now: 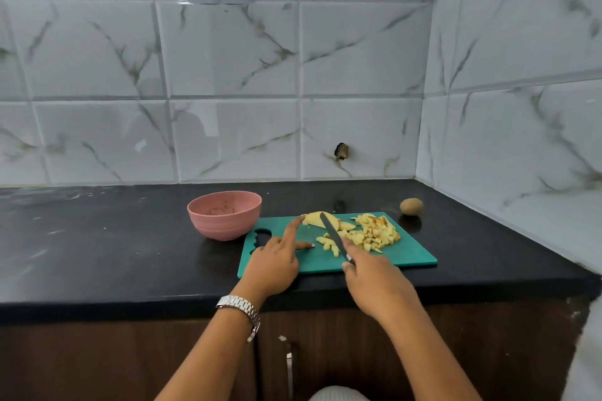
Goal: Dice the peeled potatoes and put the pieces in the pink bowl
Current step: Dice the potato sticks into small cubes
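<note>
A teal cutting board (407, 254) lies on the black counter. On it sit a peeled potato piece (315, 217) at the back, a few slices beside it, and a heap of diced potato (374, 233) to the right. My right hand (374, 280) grips a knife (333, 231) whose blade points away over the pieces. My left hand (277, 257) rests on the board with its fingers stretched out, the forefinger touching the potato piece. The pink bowl (224, 216) stands just left of the board; only some scraps show inside it.
An unpeeled brown potato (411, 206) sits on the counter (114, 238) behind the board's right corner. Tiled walls close the back and the right side. Brown cabinet doors with a metal handle (289, 371) are below the counter edge.
</note>
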